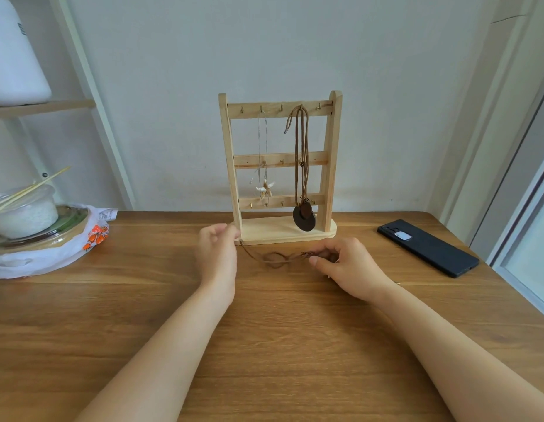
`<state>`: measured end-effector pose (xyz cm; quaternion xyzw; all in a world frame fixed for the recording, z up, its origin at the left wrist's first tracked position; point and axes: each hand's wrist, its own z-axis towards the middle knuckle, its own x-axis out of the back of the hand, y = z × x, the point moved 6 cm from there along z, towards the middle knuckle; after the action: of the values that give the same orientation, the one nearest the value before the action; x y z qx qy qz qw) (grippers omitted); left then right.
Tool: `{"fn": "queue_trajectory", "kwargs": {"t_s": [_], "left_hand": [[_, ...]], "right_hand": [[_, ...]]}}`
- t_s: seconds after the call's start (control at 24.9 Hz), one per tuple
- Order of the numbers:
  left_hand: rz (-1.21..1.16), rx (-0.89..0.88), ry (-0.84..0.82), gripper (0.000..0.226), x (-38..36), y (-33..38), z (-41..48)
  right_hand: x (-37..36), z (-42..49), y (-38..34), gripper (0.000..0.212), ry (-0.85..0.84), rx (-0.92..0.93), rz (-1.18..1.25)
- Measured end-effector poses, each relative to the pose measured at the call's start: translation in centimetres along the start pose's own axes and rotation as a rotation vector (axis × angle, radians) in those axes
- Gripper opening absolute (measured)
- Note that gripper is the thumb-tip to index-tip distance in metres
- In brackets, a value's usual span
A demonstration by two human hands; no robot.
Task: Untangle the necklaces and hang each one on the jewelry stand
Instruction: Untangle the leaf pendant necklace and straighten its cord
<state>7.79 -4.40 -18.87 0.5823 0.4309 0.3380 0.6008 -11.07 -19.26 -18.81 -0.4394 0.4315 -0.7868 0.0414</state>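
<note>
While my left hand (217, 254) pinches one end of the brown cord necklace (275, 259) and my right hand (350, 263) grips the other, it lies looped between my fingers; light, limp, best held by its ends

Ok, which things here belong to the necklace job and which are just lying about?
Job: jewelry stand; pale-pendant necklace and disc-pendant necklace hanging on it; loose brown cord necklace, pinched by left hand and right hand.
Lying about: black phone; food tubs with chopsticks; plastic bag.

black phone (428, 248) (face down), lidded food bowls (27, 214), chopsticks (30, 187)
</note>
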Motion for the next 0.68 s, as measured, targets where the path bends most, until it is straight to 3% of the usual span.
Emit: {"fn": "queue_trajectory", "kwargs": {"t_s": [0.12, 0.24, 0.44, 0.68], "left_hand": [[0.117, -0.234, -0.108, 0.013, -0.7, 0.9, -0.6], [0.283, -0.376, -0.351, 0.008, -2.8, 1.0, -1.4], [0.426, -0.35, -0.682, 0.019, -5.1, -0.7, -3.0], [0.267, -0.232, -0.669, 0.008, -4.9, -0.3, -3.4]], "right_hand": [[0.0, -0.2, -0.3, 0.016, 0.016, 0.024, 0.023], [-0.1, -0.2, -1.0, 0.014, 0.019, 0.077, 0.038], [0.0, -0.2, -1.5, 0.017, 0.02, 0.139, 0.089], [0.9, -0.9, -3.0, 0.017, 0.054, 0.193, 0.118]]}}
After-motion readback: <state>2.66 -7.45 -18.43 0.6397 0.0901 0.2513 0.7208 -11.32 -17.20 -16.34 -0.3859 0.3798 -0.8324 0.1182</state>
